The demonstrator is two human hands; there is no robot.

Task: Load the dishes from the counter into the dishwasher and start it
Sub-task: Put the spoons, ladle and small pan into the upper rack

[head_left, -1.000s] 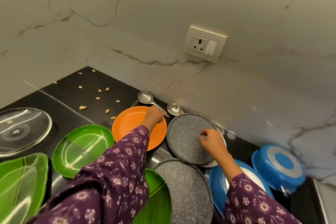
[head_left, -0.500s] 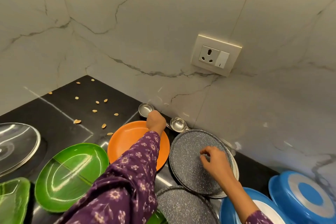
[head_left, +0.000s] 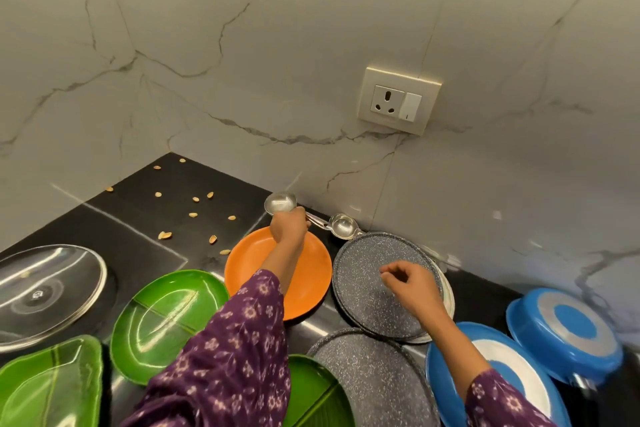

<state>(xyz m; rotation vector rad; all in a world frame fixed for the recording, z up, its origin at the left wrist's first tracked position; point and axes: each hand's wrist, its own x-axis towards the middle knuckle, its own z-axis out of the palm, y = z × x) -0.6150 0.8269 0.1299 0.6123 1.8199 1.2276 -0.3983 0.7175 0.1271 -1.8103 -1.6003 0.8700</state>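
Steel spoon (head_left: 280, 202) — handle hidden beneath left hand (head_left: 289, 226), grip unclear.

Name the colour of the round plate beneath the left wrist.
Plain orange; the round orange plate shows best in the head view.

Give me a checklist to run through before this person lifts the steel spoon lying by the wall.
1. Is the left hand on the steel spoon with a round bowl: ok, it covers the handle.
2. Grip secure: cannot tell, the fingers are hidden under the hand.
3. Is the second steel spoon out of the way: cannot tell, it lies close beside, its handle reaching the rim of the grey speckled round plate.
4. Is the right hand free to help: ok, it hovers over that plate, loosely curled, holding nothing.
5. Path back: ok, the round orange plate lies flat under the forearm.
6. Is the dishwasher open: cannot tell, out of view.
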